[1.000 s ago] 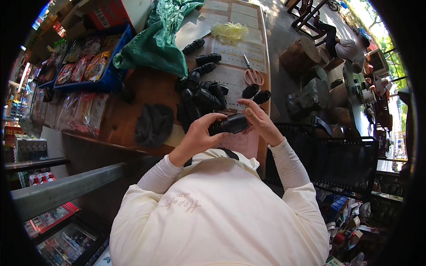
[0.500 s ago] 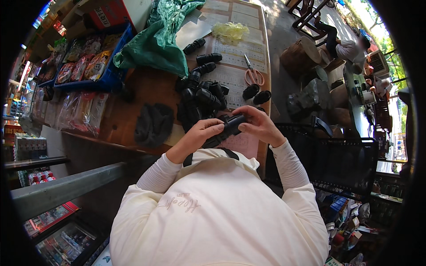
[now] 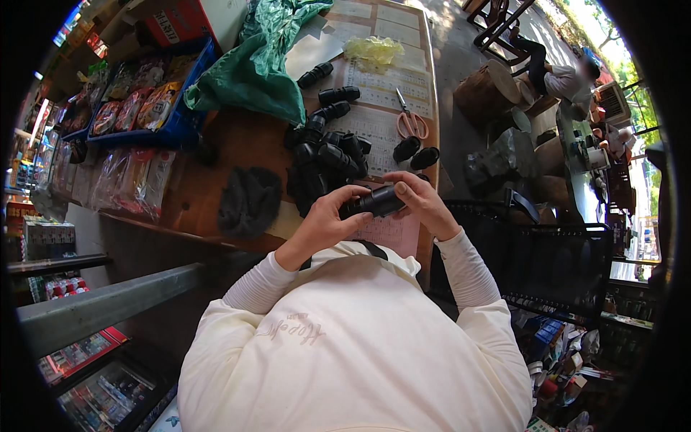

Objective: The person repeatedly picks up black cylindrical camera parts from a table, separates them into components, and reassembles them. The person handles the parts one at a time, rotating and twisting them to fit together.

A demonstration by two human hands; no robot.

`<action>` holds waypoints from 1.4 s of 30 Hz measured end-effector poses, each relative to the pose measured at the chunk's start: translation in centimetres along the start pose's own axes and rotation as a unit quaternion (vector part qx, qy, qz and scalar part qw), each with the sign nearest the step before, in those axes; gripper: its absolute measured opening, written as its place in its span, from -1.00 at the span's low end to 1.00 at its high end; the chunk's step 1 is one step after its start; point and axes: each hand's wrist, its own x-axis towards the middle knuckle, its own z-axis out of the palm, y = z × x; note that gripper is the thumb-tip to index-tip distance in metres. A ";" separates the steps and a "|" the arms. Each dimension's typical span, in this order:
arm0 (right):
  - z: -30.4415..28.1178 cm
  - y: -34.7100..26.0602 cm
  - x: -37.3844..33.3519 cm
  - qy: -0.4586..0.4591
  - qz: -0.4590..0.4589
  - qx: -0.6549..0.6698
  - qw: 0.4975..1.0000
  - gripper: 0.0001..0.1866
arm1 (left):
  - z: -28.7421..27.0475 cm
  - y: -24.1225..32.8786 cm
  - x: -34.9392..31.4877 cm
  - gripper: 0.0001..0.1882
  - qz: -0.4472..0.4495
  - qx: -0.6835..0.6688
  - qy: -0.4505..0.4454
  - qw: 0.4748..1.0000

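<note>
A black plastic pipe fitting (image 3: 379,202), tube-shaped with a ribbed end, lies between my hands above the near edge of the table. My left hand (image 3: 332,218) is closed round its left end, thumb below and fingers above. At the other end my right hand (image 3: 420,204) grips it with the thumb on top; some of its fingers are hidden behind the fitting. Just beyond my hands is a pile of similar black fittings (image 3: 338,158). Two short black pieces (image 3: 416,153) rest beside the pile, near scissors with pink handles (image 3: 412,125).
A dark grey cloth (image 3: 249,202) lies on the wooden table (image 3: 216,155) at left. Farther off are a green plastic bag (image 3: 252,79), a blue crate (image 3: 162,137) of packets and a crumpled yellowish plastic bag (image 3: 373,52). A person (image 3: 568,81) sits at the far right beside log stools (image 3: 487,92).
The fitting has turned in my hands to lie flatter. My left hand has spread further round its end, and my right thumb has moved from below it to the top.
</note>
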 end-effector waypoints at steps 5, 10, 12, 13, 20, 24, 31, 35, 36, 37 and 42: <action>0.2 -0.3 -0.1 -0.018 0.043 -0.051 0.998 -0.56 | 0.1 0.2 -0.2 -0.59 0.063 0.106 0.042 0.991; 0.3 -0.3 -0.4 -0.041 -0.042 -0.022 0.998 -0.61 | -0.4 -0.5 -0.1 -0.61 -0.042 -0.050 -0.018 0.998; 0.4 -0.6 -0.5 -0.052 -0.070 -0.011 0.996 -0.60 | -0.7 -0.9 0.0 -0.61 -0.063 -0.067 -0.039 0.995; 0.2 -0.6 -0.5 -0.062 -0.077 -0.007 0.995 -0.58 | -0.8 -0.8 0.0 -0.60 -0.092 -0.121 -0.050 0.987; -0.2 -1.2 -0.6 -0.101 -0.107 0.108 0.983 -0.52 | -1.4 -0.3 -0.1 -0.65 -0.191 -0.405 -0.103 0.888; -0.6 -0.1 -0.5 -0.107 -0.085 0.219 0.966 -0.50 | -1.2 -0.3 -0.1 -0.60 -0.195 -0.414 -0.074 0.886; 0.1 1.5 -0.6 -0.127 -0.058 0.384 0.913 -0.47 | -1.5 -1.1 -0.2 -0.55 -0.152 -0.432 -0.124 0.880; 0.0 2.9 -0.3 -0.138 -0.055 0.412 0.899 -0.48 | -1.5 -1.4 -0.2 -0.53 -0.150 -0.437 -0.128 0.877; 0.0 3.0 -0.2 -0.142 -0.054 0.416 0.897 -0.49 | -1.5 -1.5 -0.2 -0.53 -0.150 -0.438 -0.126 0.878; 0.0 3.0 -0.2 -0.142 -0.054 0.418 0.896 -0.49 | -1.6 -1.6 -0.2 -0.53 -0.150 -0.439 -0.128 0.877; 0.0 3.2 -0.2 -0.144 -0.056 0.421 0.894 -0.50 | -1.7 -1.8 -0.2 -0.56 -0.145 -0.440 -0.134 0.876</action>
